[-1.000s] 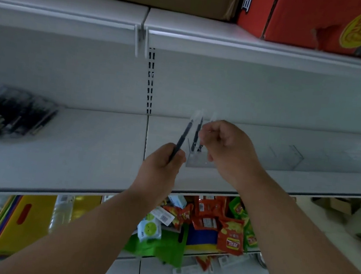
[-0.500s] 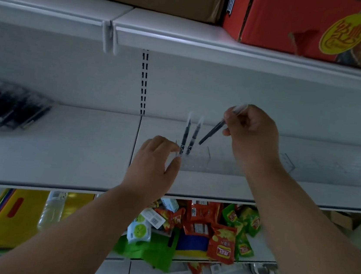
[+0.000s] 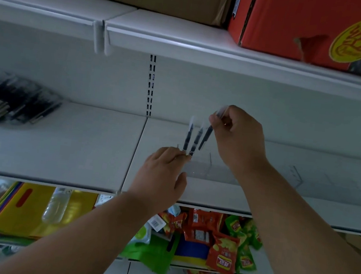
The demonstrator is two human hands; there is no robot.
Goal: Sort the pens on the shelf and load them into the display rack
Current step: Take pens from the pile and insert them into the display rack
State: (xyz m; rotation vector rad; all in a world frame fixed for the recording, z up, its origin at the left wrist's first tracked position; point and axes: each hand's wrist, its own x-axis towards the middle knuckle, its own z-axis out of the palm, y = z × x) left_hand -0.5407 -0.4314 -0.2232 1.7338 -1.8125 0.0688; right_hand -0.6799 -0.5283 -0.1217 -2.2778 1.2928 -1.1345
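Fingers (image 3: 216, 120) of the right hand (image 3: 236, 143) pinch the clear upper end of a dark pen (image 3: 207, 133), which slants down and to the left toward the clear display rack (image 3: 207, 169) on the white shelf (image 3: 59, 151). The left hand (image 3: 163, 173) rests at the rack's near left corner, fingers extended and lightly touching its rim, holding nothing. Two pens (image 3: 192, 138) already stand in the rack's left end, leaning slightly, just left of the held pen.

To do this step well, the lower tip should probably go into the free space just right of the two standing pens, not between them, so they are not knocked over. Because the rack is transparent and its walls are hard to make out in this dim light, steadying it with the left hand seems wise; a light rack could slide back on the smooth shelf. Lowering the pen until its tip meets the rack floor before letting go would keep it from toppling.

Far to the left on the same shelf lies a blurred bundle of dark pens (image 3: 13, 102) in clear wrap, well apart from the rack, likely the remaining stock.
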